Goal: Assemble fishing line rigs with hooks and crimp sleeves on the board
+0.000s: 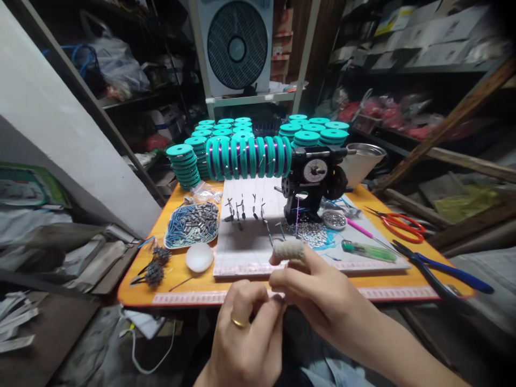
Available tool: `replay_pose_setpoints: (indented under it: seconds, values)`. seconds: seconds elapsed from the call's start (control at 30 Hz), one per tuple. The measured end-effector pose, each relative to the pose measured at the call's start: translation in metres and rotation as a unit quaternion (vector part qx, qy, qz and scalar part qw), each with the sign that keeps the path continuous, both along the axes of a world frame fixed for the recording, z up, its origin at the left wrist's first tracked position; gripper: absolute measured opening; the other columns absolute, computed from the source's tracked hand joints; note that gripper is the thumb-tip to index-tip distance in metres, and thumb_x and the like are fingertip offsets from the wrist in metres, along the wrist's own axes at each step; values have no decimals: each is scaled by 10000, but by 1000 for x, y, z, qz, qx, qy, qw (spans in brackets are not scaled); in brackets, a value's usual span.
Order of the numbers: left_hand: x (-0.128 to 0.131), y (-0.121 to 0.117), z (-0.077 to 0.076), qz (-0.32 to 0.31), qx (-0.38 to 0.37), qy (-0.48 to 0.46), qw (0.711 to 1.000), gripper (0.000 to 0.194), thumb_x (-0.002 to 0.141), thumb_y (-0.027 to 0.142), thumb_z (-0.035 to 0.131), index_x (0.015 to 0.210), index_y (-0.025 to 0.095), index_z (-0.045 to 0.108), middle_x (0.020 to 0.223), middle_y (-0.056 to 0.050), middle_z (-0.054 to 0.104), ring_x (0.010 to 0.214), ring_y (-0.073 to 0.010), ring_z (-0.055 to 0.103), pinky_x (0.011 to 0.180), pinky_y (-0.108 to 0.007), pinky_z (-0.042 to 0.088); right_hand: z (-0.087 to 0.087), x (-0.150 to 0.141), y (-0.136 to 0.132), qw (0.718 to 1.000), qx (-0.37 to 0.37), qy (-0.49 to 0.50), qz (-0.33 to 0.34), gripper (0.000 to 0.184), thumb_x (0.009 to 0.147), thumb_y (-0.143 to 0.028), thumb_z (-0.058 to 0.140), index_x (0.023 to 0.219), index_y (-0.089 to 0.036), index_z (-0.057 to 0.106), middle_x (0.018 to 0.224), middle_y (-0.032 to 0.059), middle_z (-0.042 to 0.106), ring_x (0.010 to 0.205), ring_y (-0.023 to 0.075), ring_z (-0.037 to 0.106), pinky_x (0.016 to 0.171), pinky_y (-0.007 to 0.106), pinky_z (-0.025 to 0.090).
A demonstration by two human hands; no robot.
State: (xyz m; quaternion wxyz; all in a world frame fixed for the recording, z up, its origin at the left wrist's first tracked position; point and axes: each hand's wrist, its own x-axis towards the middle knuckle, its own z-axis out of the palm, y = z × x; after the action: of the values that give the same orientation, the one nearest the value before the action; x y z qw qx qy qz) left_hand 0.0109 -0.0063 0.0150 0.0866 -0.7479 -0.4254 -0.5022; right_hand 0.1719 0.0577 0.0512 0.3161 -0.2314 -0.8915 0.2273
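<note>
Purple line (297,212): thin strand running down from the black winding machine (312,183) toward the hands at the desk's near edge; its lower end is too fine to follow.
Right hand (314,290): fingers drawn together, grip pinching something small against the left hand; what is pinched cannot be made out. Forefinger wrapped in a pale fabric wrap (288,250).
Left hand (245,328): fingertips pressed together, meeting the right hand's; gold ring (239,322) on one finger.
White mat (250,242): lies on the orange desk (201,293), just beyond the hands; small dark rigs (245,209) lie in a row on it.
Teal spools (248,156): row on the machine's spindle, wound with purple line; further stacks stand behind.
Tray (192,223): left of the mat, filled with small grey and blue pieces.
White dish (199,257): near the tray, toward the desk front.
Round tin (334,219): right of the machine.
Green lighter (368,251): on the mat's right part.
Orange-handled scissors (397,223): right side of desk.
Blue-handled pliers (443,271): at the right corner.
Fan (237,45): on a shelf behind.
</note>
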Motion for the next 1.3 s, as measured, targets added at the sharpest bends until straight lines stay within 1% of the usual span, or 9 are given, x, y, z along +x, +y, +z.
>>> replay_pose_setpoints:
  seconds: [0.17, 0.27, 0.33, 0.4, 0.53, 0.73, 0.9, 1.03, 1.3]
  values:
    - [2, 6, -2, -64, 32, 51, 996, 232, 805, -95, 536, 952, 54, 637, 885, -136, 683, 805, -203, 661, 729, -337, 509, -2, -4, 3, 999, 7, -22, -43, 200, 976, -108, 447, 978, -193, 628, 987, 63, 520, 775, 129, 602, 656, 241, 521]
    - [8, 2, -11, -93, -114, -132, 980, 187, 834, -36, 560, 843, 139, 625, 842, -71, 671, 757, -154, 638, 663, -256, 490, -5, 5, -4, 987, 113, 36, -112, 223, 951, -77, 511, 1100, -192, 628, 1082, 91, 559, 911, 153, 620, 764, 255, 521]
    - [15, -2, -18, -109, -254, -333, 901, 144, 872, 100, 614, 744, 165, 618, 831, -38, 639, 729, -122, 602, 625, -205, 458, -8, 15, -12, 971, 147, 74, -171, 223, 928, -71, 556, 1104, -188, 628, 1079, 83, 590, 959, 149, 622, 825, 243, 504]
    - [23, -5, -24, -140, -346, -512, 774, 209, 845, 255, 708, 674, 159, 636, 811, -29, 615, 704, -108, 563, 614, -187, 437, -13, 24, -21, 973, 100, 72, -195, 140, 922, -108, 576, 998, -200, 649, 918, 35, 627, 845, 122, 640, 738, 199, 506]
    - [45, -6, -28, -173, -386, -690, 588, 280, 683, 334, 864, 601, 147, 672, 759, -19, 591, 694, -110, 559, 709, -212, 477, -31, 32, -36, 981, -54, 42, -184, 103, 932, -217, 596, 955, -251, 691, 832, -21, 698, 774, 112, 692, 696, 169, 543]
    - [64, -7, -32, -194, -380, -749, 507, 238, 645, 263, 899, 588, 146, 700, 766, -18, 645, 707, -83, 617, 682, -136, 474, -49, 31, -48, 964, -159, 68, -200, 102, 897, -209, 631, 811, -224, 684, 720, -19, 667, 660, 120, 676, 598, 166, 548]
    - [59, -3, -34, -286, -492, -740, 360, 211, 677, 233, 894, 695, 100, 731, 584, 69, 558, 346, 65, 249, 583, -117, 448, -61, 50, -50, 975, 64, 87, -196, 226, 935, -77, 499, 1064, -179, 654, 922, 60, 702, 799, 125, 711, 708, 158, 554]
    - [61, 3, -32, -314, -552, -738, 228, 216, 662, 149, 896, 687, 56, 702, 664, 28, 630, 346, 68, 298, 639, -148, 507, -77, 66, -39, 955, 229, 36, -186, 268, 1008, -138, 416, 1124, -140, 658, 943, 117, 705, 853, 184, 701, 745, 258, 563]
    - [68, 7, -40, -341, -552, -737, 190, 244, 668, 118, 887, 691, 74, 648, 575, 85, 533, 356, 71, 293, 663, -128, 501, -58, 76, -17, 964, 261, -17, -50, 241, 1012, -137, 422, 946, -116, 653, 770, 70, 665, 693, 163, 626, 621, 282, 528]
